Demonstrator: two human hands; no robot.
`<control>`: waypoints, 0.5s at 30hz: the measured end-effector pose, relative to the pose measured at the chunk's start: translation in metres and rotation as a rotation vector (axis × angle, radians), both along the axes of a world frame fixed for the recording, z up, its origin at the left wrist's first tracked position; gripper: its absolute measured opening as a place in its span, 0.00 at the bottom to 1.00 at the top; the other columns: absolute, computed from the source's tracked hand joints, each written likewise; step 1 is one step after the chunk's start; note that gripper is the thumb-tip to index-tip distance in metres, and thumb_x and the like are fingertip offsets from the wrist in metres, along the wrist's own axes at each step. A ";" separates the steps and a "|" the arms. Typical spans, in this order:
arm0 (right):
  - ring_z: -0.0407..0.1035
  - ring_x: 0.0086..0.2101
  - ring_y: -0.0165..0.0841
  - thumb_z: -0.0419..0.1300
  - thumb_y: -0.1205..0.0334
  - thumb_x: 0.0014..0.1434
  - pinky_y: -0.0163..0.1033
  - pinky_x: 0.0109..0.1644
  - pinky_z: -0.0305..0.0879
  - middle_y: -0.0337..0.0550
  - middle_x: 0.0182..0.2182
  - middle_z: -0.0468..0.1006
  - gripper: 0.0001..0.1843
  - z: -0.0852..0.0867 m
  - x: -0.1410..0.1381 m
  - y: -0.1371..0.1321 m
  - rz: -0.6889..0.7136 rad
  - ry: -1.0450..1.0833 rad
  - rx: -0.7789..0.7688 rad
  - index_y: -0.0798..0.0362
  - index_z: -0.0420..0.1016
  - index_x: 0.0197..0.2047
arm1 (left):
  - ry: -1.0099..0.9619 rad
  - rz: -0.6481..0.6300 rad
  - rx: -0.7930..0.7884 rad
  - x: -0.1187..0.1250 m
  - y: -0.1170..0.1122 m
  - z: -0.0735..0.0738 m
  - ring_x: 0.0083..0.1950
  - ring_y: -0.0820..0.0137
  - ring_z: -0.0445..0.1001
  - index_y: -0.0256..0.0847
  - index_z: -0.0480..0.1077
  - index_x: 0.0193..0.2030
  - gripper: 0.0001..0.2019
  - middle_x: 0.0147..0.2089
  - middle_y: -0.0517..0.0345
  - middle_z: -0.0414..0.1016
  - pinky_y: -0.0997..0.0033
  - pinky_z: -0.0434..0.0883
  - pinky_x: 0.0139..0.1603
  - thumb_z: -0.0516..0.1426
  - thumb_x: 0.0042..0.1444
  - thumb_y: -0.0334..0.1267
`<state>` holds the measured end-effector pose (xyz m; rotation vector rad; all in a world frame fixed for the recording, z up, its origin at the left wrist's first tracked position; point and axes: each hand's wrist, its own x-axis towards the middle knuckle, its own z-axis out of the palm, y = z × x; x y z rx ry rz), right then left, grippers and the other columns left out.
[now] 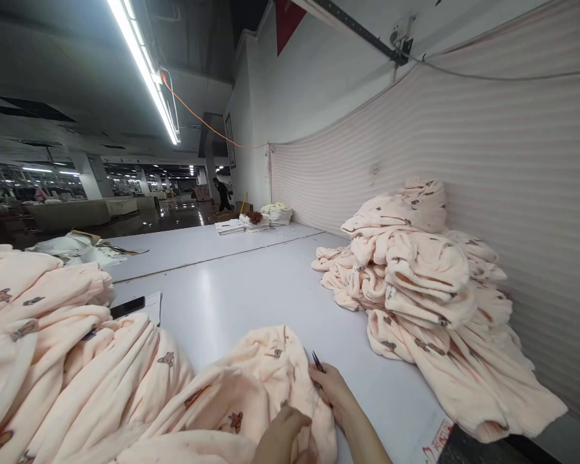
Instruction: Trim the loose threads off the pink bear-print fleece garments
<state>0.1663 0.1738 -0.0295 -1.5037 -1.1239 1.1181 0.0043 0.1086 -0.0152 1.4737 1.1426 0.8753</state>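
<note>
A peach fleece garment (251, 380) with small brown bear prints lies bunched on the white table (251, 290) right in front of me. My left hand (283, 435) rests on its near edge with the fingers curled into the fabric. My right hand (332, 386) is closed round small dark thread snips (318, 362), whose tips point up and away beside the garment's right edge.
A big heap of the same peach garments (430, 290) leans against the striped fabric wall on the right. Another heap (53, 348) fills the left, with a black phone (127, 307) beside it. Folded stacks (256, 220) sit at the table's far end. A person (222, 193) walks far off.
</note>
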 end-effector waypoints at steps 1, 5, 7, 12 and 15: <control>0.56 0.16 0.23 0.56 0.50 0.60 0.31 0.23 0.57 0.29 0.17 0.63 0.17 0.000 -0.007 -0.008 0.034 0.074 0.009 0.57 0.70 0.31 | -0.010 0.051 0.016 0.000 0.005 0.004 0.47 0.54 0.70 0.43 0.75 0.41 0.17 0.44 0.47 0.73 0.60 0.64 0.51 0.63 0.40 0.35; 0.37 0.12 0.21 0.50 0.39 0.58 0.28 0.16 0.44 0.22 0.10 0.47 0.25 0.004 -0.033 -0.049 0.129 0.298 0.025 0.55 0.71 0.36 | -0.101 0.221 -0.049 -0.001 0.018 0.018 0.51 0.53 0.70 0.34 0.65 0.50 0.23 0.52 0.40 0.72 0.60 0.65 0.51 0.60 0.47 0.40; 0.37 0.10 0.21 0.52 0.37 0.56 0.28 0.15 0.40 0.21 0.08 0.49 0.28 0.010 -0.041 -0.064 0.155 0.406 0.024 0.54 0.71 0.41 | -0.120 0.201 -0.059 -0.002 0.018 0.022 0.49 0.54 0.72 0.36 0.67 0.47 0.21 0.46 0.45 0.75 0.62 0.65 0.50 0.62 0.45 0.37; 0.70 0.24 0.31 0.65 0.43 0.48 0.32 0.28 0.65 0.38 0.24 0.76 0.24 0.038 -0.041 -0.075 -0.003 0.364 0.234 0.53 0.74 0.42 | -0.432 0.088 -0.297 -0.009 0.013 0.036 0.43 0.58 0.75 0.38 0.69 0.48 0.22 0.35 0.54 0.78 0.64 0.68 0.46 0.61 0.42 0.34; 0.71 0.29 0.35 0.62 0.49 0.52 0.35 0.36 0.67 0.38 0.25 0.77 0.18 0.053 -0.034 -0.077 -0.085 0.132 0.304 0.52 0.72 0.42 | -0.578 0.052 -0.485 -0.018 0.009 0.047 0.39 0.57 0.77 0.36 0.72 0.42 0.16 0.30 0.52 0.78 0.61 0.70 0.42 0.57 0.45 0.38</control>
